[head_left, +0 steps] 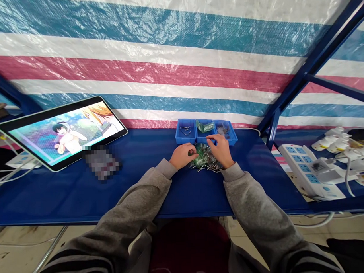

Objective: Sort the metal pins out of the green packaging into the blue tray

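Observation:
My left hand is closed, its fingers curled towards the thumb at the left side of a loose pile of small metal pins or screws. At the pile's right side my right hand is also closed, thumb and forefinger pinched together. Whatever sits between the fingertips of either hand is too small to make out. Between the hands, green clear plastic lies among the metal pieces. Just behind stands a blue divided tray; slim metal pieces lie in its left compartment, a green-tinted plastic packet in the middle, greyish clear packets in the right.
A tablet with a lit screen leans on the blue table at left, a blurred-out item beside it. Off the right edge are a white power strip and several white bottles. A striped tarp hangs behind.

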`<state>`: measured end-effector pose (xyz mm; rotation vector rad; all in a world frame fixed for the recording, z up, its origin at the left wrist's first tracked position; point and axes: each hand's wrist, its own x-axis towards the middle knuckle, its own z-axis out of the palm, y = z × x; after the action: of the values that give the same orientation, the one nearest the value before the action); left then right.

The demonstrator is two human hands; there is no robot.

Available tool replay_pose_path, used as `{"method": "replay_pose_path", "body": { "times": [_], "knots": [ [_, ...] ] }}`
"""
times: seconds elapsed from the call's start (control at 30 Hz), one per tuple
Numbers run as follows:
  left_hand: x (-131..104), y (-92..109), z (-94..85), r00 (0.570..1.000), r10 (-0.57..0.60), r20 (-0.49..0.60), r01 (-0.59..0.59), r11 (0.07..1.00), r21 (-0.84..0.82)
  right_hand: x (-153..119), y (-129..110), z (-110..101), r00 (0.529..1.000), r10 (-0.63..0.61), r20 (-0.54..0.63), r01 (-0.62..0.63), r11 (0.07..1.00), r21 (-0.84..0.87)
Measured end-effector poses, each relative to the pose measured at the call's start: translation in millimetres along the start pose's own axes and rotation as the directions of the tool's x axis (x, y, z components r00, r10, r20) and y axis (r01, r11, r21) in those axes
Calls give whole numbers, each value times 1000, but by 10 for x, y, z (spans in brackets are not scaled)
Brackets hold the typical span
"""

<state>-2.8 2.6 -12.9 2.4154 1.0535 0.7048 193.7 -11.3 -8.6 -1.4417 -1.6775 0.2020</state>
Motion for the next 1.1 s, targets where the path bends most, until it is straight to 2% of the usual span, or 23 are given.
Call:
{"method": "replay_pose_path", "body": {
  "times": [0.3,0.47,0.6,0.7,0.77,0.87,1.1],
  "knots": [
    [9,20,-64,983,-108,-151,47,932,-360,6,-5,-8,1000,-16,-26,17,999,35],
    [8,27,-96,954,-125,-273,0,909,-416,6,-45,-29,998,-59,17,57,991,125],
    [-3,49,-91,924,-117,-364,-44,913,-405,-13,-111,-28,978,-156,140,118,961,248],
    [-12,65,-83,895,-121,-429,-60,921,-384,-28,-140,-19,960,-176,218,111,953,281],
    [-16,71,-85,894,-116,-432,-66,922,-382,-30,-142,-20,956,-165,241,92,953,289],
    [-14,69,-92,916,-112,-386,-49,922,-384,-28,-128,-27,961,-134,240,52,946,320],
    [22,21,-36,937,-131,-325,-33,890,-455,-23,-94,7,977,1,215,-98,892,440]
  ]
}}
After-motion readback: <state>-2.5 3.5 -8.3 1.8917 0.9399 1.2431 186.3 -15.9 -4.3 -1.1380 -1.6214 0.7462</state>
